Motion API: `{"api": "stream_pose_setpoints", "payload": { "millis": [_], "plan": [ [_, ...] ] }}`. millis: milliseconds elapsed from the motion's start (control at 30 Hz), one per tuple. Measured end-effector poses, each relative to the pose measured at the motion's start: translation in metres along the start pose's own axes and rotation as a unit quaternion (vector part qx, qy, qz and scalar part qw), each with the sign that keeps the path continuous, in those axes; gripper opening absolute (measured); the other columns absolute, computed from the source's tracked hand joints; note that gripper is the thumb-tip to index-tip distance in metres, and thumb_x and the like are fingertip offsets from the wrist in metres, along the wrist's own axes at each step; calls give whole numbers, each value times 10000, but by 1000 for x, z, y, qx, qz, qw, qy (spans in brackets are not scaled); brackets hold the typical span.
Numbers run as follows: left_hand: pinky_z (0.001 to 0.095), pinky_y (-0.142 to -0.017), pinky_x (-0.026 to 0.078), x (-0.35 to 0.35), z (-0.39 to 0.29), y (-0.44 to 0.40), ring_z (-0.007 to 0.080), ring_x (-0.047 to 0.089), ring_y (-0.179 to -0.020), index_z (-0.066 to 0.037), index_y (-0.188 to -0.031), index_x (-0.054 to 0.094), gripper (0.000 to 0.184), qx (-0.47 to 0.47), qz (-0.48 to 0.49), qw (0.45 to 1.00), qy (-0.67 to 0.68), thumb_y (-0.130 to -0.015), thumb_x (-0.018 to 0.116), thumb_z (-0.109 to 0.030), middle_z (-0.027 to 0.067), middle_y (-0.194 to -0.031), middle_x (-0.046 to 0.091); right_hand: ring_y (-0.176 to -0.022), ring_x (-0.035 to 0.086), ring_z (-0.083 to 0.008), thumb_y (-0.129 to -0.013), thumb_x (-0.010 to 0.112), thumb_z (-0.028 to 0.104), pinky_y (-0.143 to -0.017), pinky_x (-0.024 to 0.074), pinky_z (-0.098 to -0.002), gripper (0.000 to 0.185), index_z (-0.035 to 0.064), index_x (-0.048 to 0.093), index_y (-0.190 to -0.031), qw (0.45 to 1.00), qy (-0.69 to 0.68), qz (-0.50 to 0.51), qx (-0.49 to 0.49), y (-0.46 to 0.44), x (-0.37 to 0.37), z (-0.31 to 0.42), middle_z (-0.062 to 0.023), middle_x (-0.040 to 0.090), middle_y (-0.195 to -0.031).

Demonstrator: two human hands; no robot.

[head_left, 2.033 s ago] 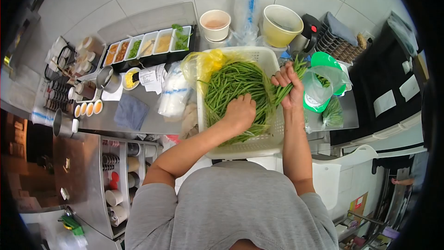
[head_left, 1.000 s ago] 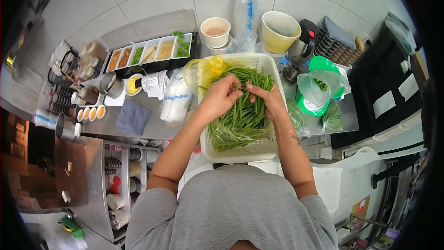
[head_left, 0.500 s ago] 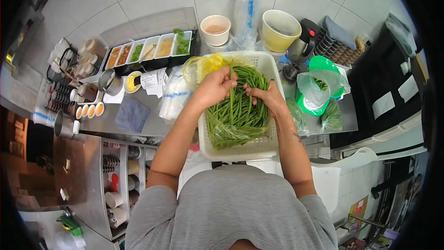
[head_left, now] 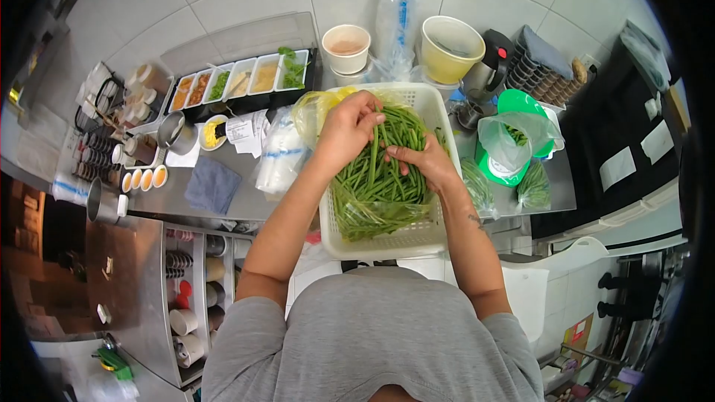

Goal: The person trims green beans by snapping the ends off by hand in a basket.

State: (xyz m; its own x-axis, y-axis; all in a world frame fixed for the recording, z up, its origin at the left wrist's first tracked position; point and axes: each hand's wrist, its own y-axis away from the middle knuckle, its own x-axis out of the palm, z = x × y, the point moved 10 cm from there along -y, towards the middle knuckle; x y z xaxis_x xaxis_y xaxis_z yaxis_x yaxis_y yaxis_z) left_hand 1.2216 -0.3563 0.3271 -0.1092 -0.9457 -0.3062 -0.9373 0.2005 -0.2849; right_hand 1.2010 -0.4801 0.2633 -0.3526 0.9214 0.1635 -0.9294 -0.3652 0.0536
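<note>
A heap of long green beans (head_left: 378,197) lies in a clear, yellowish plastic bag (head_left: 313,115) inside a white perforated basket (head_left: 438,237). Over the upper left of the heap, my left hand (head_left: 350,126) is closed, with thumb and fingers pinched at the tops of some beans. My right hand (head_left: 423,165) rests in the heap to the right, its thumb and curled fingers closed around beans. The fingers partly hide which beans each hand holds.
Right of the basket, a green scale (head_left: 497,171) carries an open bag of beans (head_left: 514,136), with a filled bag (head_left: 535,187) beside it. Behind are a white tub (head_left: 346,46), a yellowish bucket (head_left: 450,48) and a garnish tray (head_left: 238,80). A blue cloth (head_left: 212,184) lies left.
My right hand has moved left across the beans, closer to my left hand. My left hand has shifted slightly, still pinching at the bean tops.
</note>
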Motion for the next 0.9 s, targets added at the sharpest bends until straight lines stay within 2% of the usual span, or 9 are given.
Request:
{"api": "stream_pose_setpoints", "payload": {
  "millis": [167,267,300,400,500,600,700,800,900],
  "plan": [
    [228,-478,424,7,-8,3,76,539,-553,-16,-961,564,96,10,-13,999,36,-868,589,-13,13,-710,548,-523,505,-86,-773,738,90,-479,412,-225,194,30,606,-902,1000,6,-18,13,3,1,2,-13,586,-699],
    [236,-482,427,21,-16,9,80,544,-546,-11,-966,565,105,93,-5,995,-23,-863,585,5,35,-730,556,-546,523,-89,-769,740,76,-471,415,-222,201,26,609,-914,1000,1,-15,-4,1,4,3,-14,591,-719],
    [265,-520,447,21,-14,8,130,568,-582,3,-973,561,120,61,15,998,4,-857,591,9,75,-757,566,-563,533,-89,-772,739,78,-470,414,-216,209,22,616,-932,1000,-6,-11,-7,1,4,4,-23,612,-752],
    [301,-572,462,2,-39,8,186,588,-649,12,-985,561,139,192,-66,975,-91,-851,596,1,106,-787,571,-578,542,-88,-778,730,70,-469,415,-211,224,19,620,-966,1000,-13,-3,19,0,4,-3,-40,638,-787],
    [331,-625,465,1,-48,10,245,587,-708,18,-937,557,99,197,-43,973,-112,-850,595,-12,132,-811,575,-591,556,-92,-780,725,62,-468,415,-213,247,19,612,-995,999,2,11,35,-2,5,-9,-50,642,-783],
    [338,-637,457,6,-30,11,267,577,-708,22,-897,535,80,115,16,986,-117,-847,589,-8,138,-815,575,-560,548,-102,-770,737,80,-470,414,-217,235,15,615,-960,999,9,11,34,-2,4,-6,-75,652,-764],
    [335,-641,450,14,-28,15,278,565,-698,18,-887,515,81,198,30,970,-137,-863,574,-32,142,-805,569,-540,537,-105,-766,743,93,-475,414,-219,225,17,616,-935,1000,19,9,23,-1,6,-1,-82,656,-754],
    [293,-617,433,20,-11,17,190,533,-652,0,-900,520,79,119,60,986,-100,-901,550,-73,81,-763,548,-614,576,-103,-777,732,84,-481,416,-218,226,19,619,-962,998,45,15,32,-2,5,-6,-56,650,-766],
    [243,-597,413,44,11,38,95,473,-635,-22,-897,527,106,-96,186,966,150,-938,524,-120,13,-752,517,-657,598,-103,-777,731,76,-485,420,-219,235,19,619,-976,998,45,3,30,-2,-3,-8,-42,648,-771]
  ]
}}
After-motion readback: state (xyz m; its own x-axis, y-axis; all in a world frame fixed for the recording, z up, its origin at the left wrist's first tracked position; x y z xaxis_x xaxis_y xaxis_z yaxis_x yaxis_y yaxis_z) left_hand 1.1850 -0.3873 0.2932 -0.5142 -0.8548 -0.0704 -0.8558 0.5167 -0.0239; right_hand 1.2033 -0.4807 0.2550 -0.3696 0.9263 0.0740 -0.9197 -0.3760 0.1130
